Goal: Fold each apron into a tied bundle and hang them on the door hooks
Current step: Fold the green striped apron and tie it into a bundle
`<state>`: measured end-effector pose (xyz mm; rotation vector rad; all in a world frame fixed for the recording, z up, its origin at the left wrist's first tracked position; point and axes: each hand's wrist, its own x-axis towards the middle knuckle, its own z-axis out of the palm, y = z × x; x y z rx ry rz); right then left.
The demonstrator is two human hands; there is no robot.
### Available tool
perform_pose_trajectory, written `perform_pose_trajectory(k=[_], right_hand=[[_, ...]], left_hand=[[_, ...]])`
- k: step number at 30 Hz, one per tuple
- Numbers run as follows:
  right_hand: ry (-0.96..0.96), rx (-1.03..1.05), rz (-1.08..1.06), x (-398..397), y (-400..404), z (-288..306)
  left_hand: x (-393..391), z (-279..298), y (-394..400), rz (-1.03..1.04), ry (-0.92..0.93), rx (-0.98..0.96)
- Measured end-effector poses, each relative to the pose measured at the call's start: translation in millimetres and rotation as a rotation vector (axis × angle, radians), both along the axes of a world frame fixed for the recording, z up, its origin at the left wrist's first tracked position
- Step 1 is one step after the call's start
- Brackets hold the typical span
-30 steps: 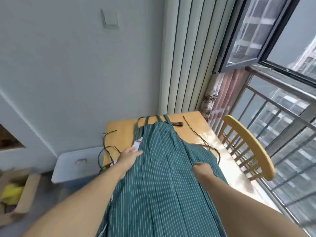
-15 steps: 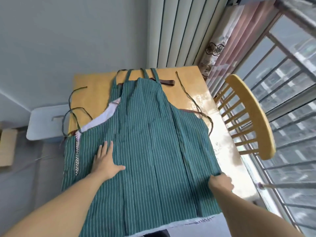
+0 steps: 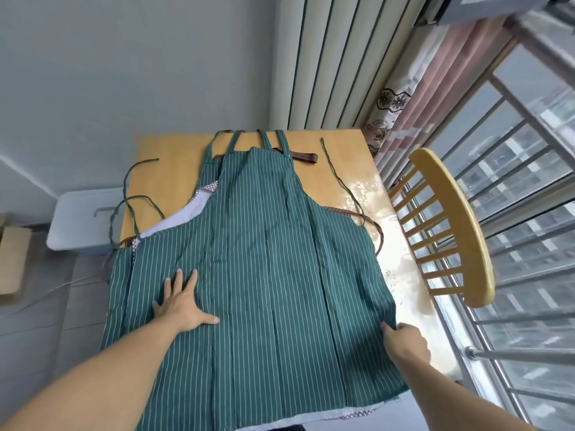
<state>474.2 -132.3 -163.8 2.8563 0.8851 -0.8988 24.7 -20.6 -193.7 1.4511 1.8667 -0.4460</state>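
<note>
A green apron with thin white stripes (image 3: 264, 259) lies spread flat on a wooden table (image 3: 174, 172), bib toward the wall, neck straps at the far edge. Under it a second green striped apron shows at the left edge (image 3: 119, 284), and a white apron with checked trim (image 3: 183, 217) peeks out at the left and near hem. My left hand (image 3: 182, 301) presses flat on the top apron's lower left, fingers spread. My right hand (image 3: 404, 340) pinches the apron's right side edge. Thin dark ties (image 3: 130, 209) trail over the table's left side.
A yellow wooden chair (image 3: 457, 228) stands right of the table by a railed window (image 3: 529, 181). Vertical blinds (image 3: 336, 57) and a patterned curtain hang behind. A grey lidded bin (image 3: 84, 219) sits left of the table, with a cardboard box (image 3: 12, 262) beyond it.
Both hands slid from the apron's bib down to its lower part. The left hand now lies flat, and the right hand went to the right edge and took hold of it. The view tilted down.
</note>
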Motion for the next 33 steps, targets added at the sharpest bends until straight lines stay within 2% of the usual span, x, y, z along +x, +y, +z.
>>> perform_pose_trajectory(k=[3,7,10,13,16,19,22,24,26,29,31,33], right_hand=[[0.171,0.222,0.011,-45.1,24.5,22.0],[0.355,0.394,-0.020,-146.1,66.2,79.2],[0.499,0.465,0.183,-234.7,70.8,120.0],[0.578,0.414,0.427,-310.2,62.0,118.2],[0.580,0.342,0.619,-378.9,47.8,91.8],[0.615,0.082,0.724,-433.8,28.1,61.1],[0.563,-0.260,0.873,-456.5,6.5,36.3],[0.495,-0.342,0.951,-453.0,-3.7,29.3],[0.369,-0.270,0.866,-436.7,-8.5,25.3],[0.126,-0.074,0.635,-395.1,-14.3,19.9],[0.060,-0.048,0.552,-369.9,-20.0,12.5],[0.051,-0.103,0.509,-348.7,-27.0,6.5]], left_hand=[[-7.2,8.5,-6.0,0.036,-0.064,0.048],[-33.6,19.5,-13.7,0.235,-0.295,0.137],[-65.9,32.7,-20.2,0.381,-0.403,0.131],[-99.1,29.4,-22.3,0.570,-0.497,0.147],[-120.9,23.2,-28.9,0.845,-0.678,0.109],[-129.0,34.4,-34.9,1.023,-0.890,0.023],[-134.6,40.5,-44.6,0.948,-0.900,-0.131],[-138.5,37.4,-51.5,0.802,-0.811,-0.104],[-139.3,30.6,-58.7,0.664,-0.741,-0.103],[-138.1,20.6,-62.7,0.578,-0.674,-0.047],[-138.7,17.5,-62.1,0.542,-0.646,-0.034],[-140.2,17.7,-62.2,0.461,-0.654,-0.192]])
